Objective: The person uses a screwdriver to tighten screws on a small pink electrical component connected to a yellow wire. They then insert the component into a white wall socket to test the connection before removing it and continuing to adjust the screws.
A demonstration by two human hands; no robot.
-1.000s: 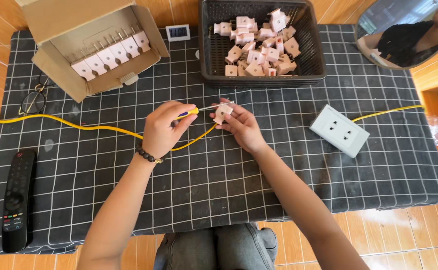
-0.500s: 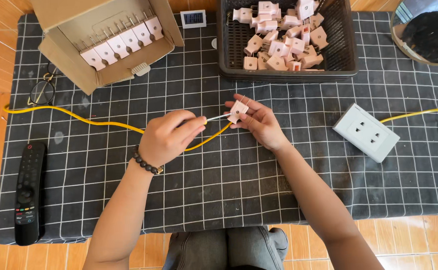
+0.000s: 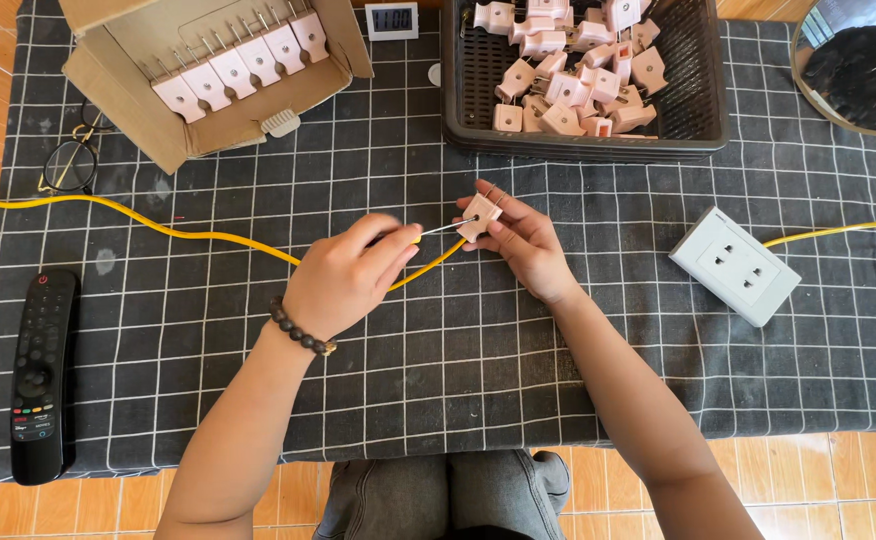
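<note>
Taking the yellow cable (image 3: 208, 237) as the landmark: the checked cloth (image 3: 438, 380) on the near side of it is bare from the remote control (image 3: 40, 375) at the far left across to the grey socket block (image 3: 736, 265) at the right, crossed only by the two forearms; beyond the cable, a strip of open cloth runs between it and the cardboard box (image 3: 158, 130) and the black basket (image 3: 583, 130); a narrow gap separates box from basket; eyeglasses (image 3: 70, 165) lie just beyond the cable's left end.
</note>
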